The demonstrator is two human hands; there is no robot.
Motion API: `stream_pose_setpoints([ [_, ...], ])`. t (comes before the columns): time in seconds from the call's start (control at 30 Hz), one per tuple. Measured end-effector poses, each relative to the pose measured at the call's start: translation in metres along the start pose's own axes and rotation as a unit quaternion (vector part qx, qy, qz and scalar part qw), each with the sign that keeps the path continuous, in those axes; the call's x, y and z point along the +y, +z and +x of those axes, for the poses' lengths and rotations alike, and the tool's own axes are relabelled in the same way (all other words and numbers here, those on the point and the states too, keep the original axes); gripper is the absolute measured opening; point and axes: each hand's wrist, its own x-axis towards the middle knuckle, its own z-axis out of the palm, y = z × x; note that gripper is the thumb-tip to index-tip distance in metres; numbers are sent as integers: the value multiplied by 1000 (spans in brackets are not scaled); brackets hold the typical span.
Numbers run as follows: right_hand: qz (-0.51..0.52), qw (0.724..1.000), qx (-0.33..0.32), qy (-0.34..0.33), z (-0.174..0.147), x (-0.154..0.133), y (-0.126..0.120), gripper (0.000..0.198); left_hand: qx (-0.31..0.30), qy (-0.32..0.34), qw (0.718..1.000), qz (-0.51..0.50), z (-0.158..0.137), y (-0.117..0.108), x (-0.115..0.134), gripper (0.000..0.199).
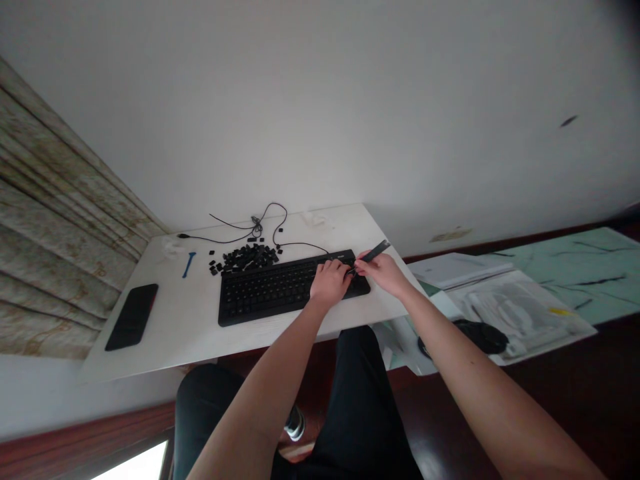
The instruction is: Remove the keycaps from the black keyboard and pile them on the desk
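Note:
A black keyboard lies on the white table, with its keycaps gone over at least part of the board. Over its right part rests my left hand, palm down, fingers laid on the keys close to the tip of a tool. My right hand is closed around a slim black tool with a flat handle that slants up to the right. The tool's thin end points down at the keyboard's right side, between both hands; the exact contact is too small to see. Behind the keyboard is a heap of loose black keycaps.
A black cable runs behind the keyboard and loops near the wall. On the left of the table lie a blue tool and a dark phone. Papers and a black object sit on a lower surface to the right.

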Motion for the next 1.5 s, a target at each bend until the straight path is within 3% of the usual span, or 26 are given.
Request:
stream_pose_setpoints([
  [0.4, -24, 995, -89, -41, -3, -3, -6, 34, -23, -16, 1000, -4, 3, -3, 1, 37],
  [1.07, -66, 988, -27, -140, -23, 7, 1, 40, -35, -23, 999, -9, 5, -2, 0, 33],
  [1.3, -70, 990, -22, -120, -18, 6, -1, 43, -45, -27, 999, -11, 5, -3, 1, 36],
  [1.5, -43, 998, -24, -42, -1, 7, -7, 45, -35, -41, 998, -39, 5, -7, 3, 50],
])
